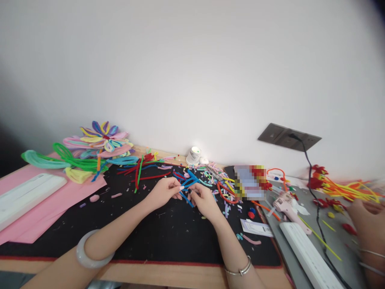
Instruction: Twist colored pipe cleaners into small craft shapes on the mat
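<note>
Over the black mat (126, 237) my left hand (165, 192) pinches some blue pipe cleaners (191, 178), its thumb and forefinger pressed together. From the other side my right hand (203, 199) grips the same blue pieces with curled fingers, close to the left fingertips. Blue strands fan out above and below both hands. Just behind them lies a scatter of short, many-coloured pipe cleaner pieces (212, 174). A long red pipe cleaner (152, 176) and a green one (139, 172) rest beyond my left hand. How the blue strands join is partly hidden by my fingers.
Bundles of coloured pipe cleaners (80, 160) and pink sheets (75, 200) lie left, with a white box-shaped device (33, 192). A paper cup (193, 155) stands by the wall. At right are a pink glue gun (290, 206), a black cable (319, 216) and another person's hand (368, 220).
</note>
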The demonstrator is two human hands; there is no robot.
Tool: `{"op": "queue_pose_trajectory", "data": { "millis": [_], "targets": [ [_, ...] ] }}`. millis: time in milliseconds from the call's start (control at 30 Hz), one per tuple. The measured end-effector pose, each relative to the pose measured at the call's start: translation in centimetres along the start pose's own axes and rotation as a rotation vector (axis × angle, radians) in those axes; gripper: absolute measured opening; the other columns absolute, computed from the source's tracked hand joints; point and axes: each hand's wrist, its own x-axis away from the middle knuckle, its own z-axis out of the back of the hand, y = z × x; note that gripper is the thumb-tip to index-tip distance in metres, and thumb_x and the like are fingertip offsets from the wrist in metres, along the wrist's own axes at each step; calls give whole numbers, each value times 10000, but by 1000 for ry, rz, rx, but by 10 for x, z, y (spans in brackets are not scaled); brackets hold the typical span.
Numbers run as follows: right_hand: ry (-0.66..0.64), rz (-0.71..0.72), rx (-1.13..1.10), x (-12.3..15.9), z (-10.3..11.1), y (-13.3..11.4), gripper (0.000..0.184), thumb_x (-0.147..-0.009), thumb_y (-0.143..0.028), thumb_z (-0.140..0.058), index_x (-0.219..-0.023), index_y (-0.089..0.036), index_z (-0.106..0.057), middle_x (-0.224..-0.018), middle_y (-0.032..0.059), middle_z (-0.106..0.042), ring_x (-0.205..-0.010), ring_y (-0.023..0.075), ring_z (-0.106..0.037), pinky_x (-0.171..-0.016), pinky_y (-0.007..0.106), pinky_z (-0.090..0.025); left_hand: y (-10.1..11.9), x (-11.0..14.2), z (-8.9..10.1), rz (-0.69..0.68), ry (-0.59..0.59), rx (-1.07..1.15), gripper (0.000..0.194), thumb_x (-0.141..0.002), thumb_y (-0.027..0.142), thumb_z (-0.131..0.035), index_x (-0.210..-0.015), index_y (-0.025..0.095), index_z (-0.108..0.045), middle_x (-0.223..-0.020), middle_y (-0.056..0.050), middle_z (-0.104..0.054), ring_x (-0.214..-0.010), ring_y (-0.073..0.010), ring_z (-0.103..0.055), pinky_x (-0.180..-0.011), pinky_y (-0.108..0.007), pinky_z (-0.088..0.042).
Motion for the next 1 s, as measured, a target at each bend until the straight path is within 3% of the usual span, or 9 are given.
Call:
{"op": "queue_pose_trajectory", "data": {
  "millis": [267, 533, 633, 767, 867, 1000],
  "targets": [
    [198, -76, -368, -5, 2, 3, 99, -735, -248, -587, -767, -157, -561, -587, 5, -632, -438, 91, -500, -462, 217, -422, 8, 3, -2, 85, 126, 128, 288, -718, 415, -616, -729, 140, -534, -607, -30, -661, -600, -150, -636, -618, -268, -489],
    [363, -37, -410, -7, 9, 2, 176, -781, -330, -554, -827, -160, -557, -658, 21, -639, -445, 82, -497, -440, 202, -416, 1, -1, 1, 74, 183, 150, 293, -736, 422, -603, -729, 144, -512, -602, -19, -656, -585, -137, -630, -613, -260, -485],
    [269, -33, -360, -7, 7, 1, 196, -772, -350, -561, -828, -162, -565, -661, 14, -626, -433, 79, -483, -407, 195, -394, 0, -1, 1, 59, 181, 174, 297, -736, 430, -603, -735, 145, -517, -611, -17, -655, -597, -138, -629, -619, -260, -485],
    [71, -42, -214, -4, 3, -2, 121, -735, -271, -597, -714, -155, -572, -510, -33, -547, -392, 72, -447, -384, 181, -356, 2, 1, -1, 72, 130, 193, 292, -736, 423, -604, -725, 141, -531, -620, -14, -647, -617, -140, -629, -633, -262, -486],
    [98, -16, -168, -3, 3, -4, 164, -773, -252, -541, -641, -156, -547, -489, -33, -542, -382, 62, -422, -391, 177, -334, 2, 1, -1, 84, 133, 199, 290, -735, 419, -607, -726, 140, -530, -617, -13, -644, -609, -134, -624, -628, -255, -482],
    [69, -43, -152, -3, 3, -4, 118, -772, -255, -533, -714, -158, -566, -498, -39, -538, -376, 68, -419, -379, 181, -326, 1, 1, 0, 99, 156, 210, 296, -730, 422, -611, -736, 139, -525, -619, -12, -644, -608, -131, -621, -631, -254, -479]
  ]
}}
